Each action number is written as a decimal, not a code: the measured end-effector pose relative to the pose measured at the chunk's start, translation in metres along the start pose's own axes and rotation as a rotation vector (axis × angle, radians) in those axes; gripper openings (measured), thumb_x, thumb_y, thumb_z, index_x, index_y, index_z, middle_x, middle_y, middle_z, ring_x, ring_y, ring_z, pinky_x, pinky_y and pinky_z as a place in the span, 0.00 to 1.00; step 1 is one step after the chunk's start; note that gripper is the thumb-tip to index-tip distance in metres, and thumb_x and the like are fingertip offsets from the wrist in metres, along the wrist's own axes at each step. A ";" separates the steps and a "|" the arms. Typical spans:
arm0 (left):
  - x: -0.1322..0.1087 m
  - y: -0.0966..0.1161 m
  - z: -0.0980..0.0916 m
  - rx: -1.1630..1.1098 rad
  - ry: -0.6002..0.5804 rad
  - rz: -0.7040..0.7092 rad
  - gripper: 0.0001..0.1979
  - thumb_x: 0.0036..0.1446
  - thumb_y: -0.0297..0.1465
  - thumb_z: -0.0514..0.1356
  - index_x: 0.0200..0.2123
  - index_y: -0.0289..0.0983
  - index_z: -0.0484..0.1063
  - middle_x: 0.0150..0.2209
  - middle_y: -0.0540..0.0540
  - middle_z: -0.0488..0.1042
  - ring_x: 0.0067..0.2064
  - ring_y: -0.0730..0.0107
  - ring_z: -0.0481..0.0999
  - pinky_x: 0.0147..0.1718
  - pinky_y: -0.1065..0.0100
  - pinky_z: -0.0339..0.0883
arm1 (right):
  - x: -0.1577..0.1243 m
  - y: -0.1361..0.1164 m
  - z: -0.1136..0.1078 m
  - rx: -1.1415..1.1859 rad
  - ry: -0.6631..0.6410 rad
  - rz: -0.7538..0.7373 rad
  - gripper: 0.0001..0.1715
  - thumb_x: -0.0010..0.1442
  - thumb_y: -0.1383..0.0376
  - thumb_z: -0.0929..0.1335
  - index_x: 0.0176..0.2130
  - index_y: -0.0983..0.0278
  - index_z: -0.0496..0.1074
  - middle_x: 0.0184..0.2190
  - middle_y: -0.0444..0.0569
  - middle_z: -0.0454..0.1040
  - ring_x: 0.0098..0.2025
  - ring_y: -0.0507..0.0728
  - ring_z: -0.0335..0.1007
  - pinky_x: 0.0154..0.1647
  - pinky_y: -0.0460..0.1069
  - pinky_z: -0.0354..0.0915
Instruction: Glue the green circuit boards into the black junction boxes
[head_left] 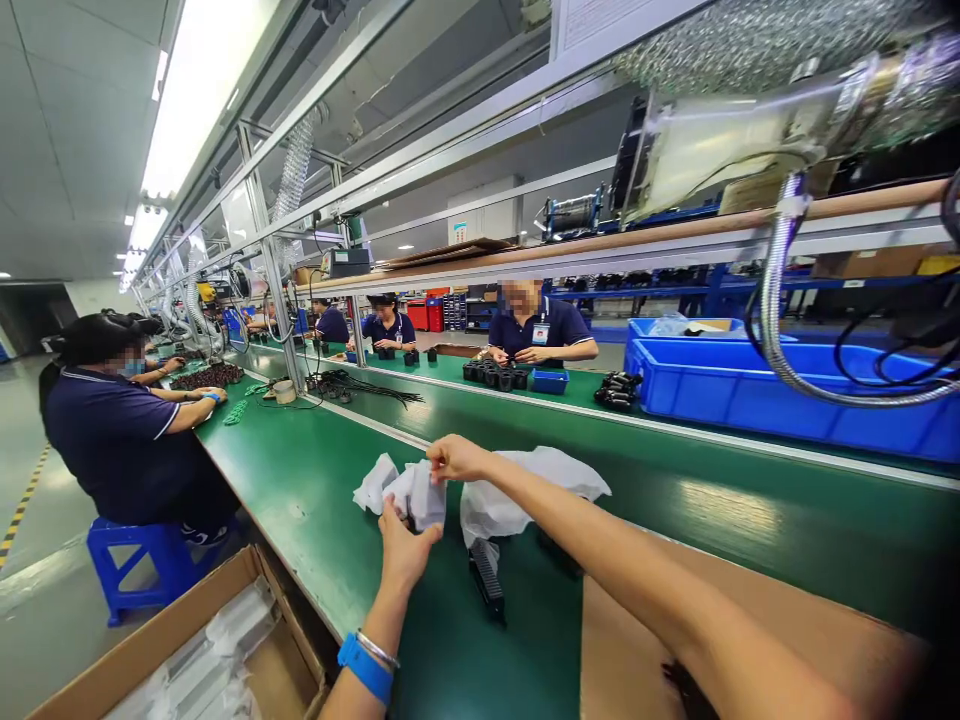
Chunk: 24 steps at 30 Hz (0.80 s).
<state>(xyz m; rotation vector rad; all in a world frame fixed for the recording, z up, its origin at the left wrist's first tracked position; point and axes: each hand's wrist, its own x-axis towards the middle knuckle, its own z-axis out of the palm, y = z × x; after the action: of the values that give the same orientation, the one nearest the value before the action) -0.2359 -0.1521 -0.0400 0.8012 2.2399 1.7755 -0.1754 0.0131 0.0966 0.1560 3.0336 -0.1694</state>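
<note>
My left hand [405, 550] grips the lower side of a small white-wrapped packet [426, 497], its thumb along the near side. At the packet's top corner, my right hand [456, 458] pinches the thin white wrapping. What lies inside the wrapping is hidden. More crumpled white wrapping or another packet [375, 484] lies just left of it on the green bench [315, 490]. Right of my hands, a pile of white wrapping sheets [499, 508] is spread out, partly behind my right forearm. A black ribbed part [487, 585] sticks out from under its near edge.
An open cardboard box [135, 655] holding several white-wrapped packets stands at lower left. Brown cardboard [611, 640] lies under my right arm. A large blue bin [795, 390] and black parts [495, 375] line the far side. Several co-workers sit around the bench, one [120, 420] at left.
</note>
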 end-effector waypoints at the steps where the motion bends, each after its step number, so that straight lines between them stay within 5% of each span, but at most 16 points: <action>1: 0.003 -0.001 -0.002 -0.018 -0.014 -0.001 0.31 0.52 0.30 0.67 0.57 0.33 0.60 0.55 0.36 0.64 0.49 0.58 0.73 0.47 0.57 0.69 | -0.006 0.003 0.000 -0.002 -0.017 -0.010 0.16 0.64 0.57 0.67 0.44 0.67 0.71 0.42 0.49 0.73 0.42 0.56 0.71 0.44 0.55 0.69; 4: 0.007 -0.007 -0.009 -0.049 -0.067 0.019 0.12 0.62 0.33 0.59 0.48 0.34 0.69 0.48 0.43 0.71 0.44 0.64 0.74 0.43 0.58 0.71 | -0.022 0.008 -0.001 -0.015 -0.076 -0.001 0.20 0.59 0.52 0.69 0.32 0.66 0.74 0.30 0.46 0.75 0.34 0.54 0.71 0.38 0.50 0.67; 8: 0.002 -0.012 -0.010 -0.030 -0.113 0.020 0.12 0.63 0.34 0.59 0.47 0.34 0.70 0.48 0.43 0.71 0.45 0.62 0.74 0.44 0.56 0.71 | -0.020 -0.002 -0.001 -0.039 -0.012 0.088 0.24 0.59 0.48 0.67 0.36 0.66 0.75 0.34 0.50 0.76 0.37 0.56 0.72 0.38 0.50 0.66; 10: -0.003 -0.009 -0.004 -0.004 -0.127 0.010 0.16 0.58 0.32 0.63 0.49 0.34 0.68 0.49 0.42 0.70 0.47 0.60 0.73 0.46 0.55 0.69 | -0.012 -0.015 0.002 -0.039 0.005 0.119 0.22 0.63 0.52 0.66 0.45 0.67 0.72 0.41 0.51 0.74 0.41 0.56 0.71 0.43 0.54 0.68; 14: -0.015 0.008 0.007 0.055 -0.104 0.015 0.40 0.42 0.30 0.71 0.58 0.33 0.58 0.56 0.35 0.61 0.57 0.52 0.65 0.56 0.56 0.59 | 0.004 -0.036 -0.003 0.015 0.045 0.114 0.16 0.65 0.58 0.65 0.48 0.65 0.70 0.46 0.51 0.72 0.44 0.56 0.71 0.45 0.55 0.70; 18: -0.019 0.031 0.011 0.131 -0.023 0.017 0.52 0.39 0.36 0.72 0.64 0.36 0.47 0.61 0.33 0.50 0.63 0.43 0.53 0.61 0.51 0.48 | 0.009 -0.040 -0.041 0.123 0.212 0.076 0.16 0.64 0.57 0.66 0.44 0.67 0.71 0.42 0.49 0.73 0.39 0.55 0.71 0.40 0.53 0.70; 24: -0.018 0.037 0.008 0.176 0.047 -0.046 0.45 0.46 0.37 0.68 0.63 0.42 0.47 0.62 0.35 0.49 0.62 0.37 0.53 0.57 0.44 0.52 | 0.011 -0.054 -0.108 0.337 0.589 0.045 0.19 0.58 0.55 0.66 0.26 0.67 0.69 0.23 0.42 0.67 0.26 0.48 0.60 0.27 0.45 0.54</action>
<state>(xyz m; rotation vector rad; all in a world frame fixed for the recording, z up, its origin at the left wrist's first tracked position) -0.2057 -0.1491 -0.0111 0.7391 2.4509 1.6096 -0.2016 -0.0264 0.2084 0.3557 3.5457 -0.7564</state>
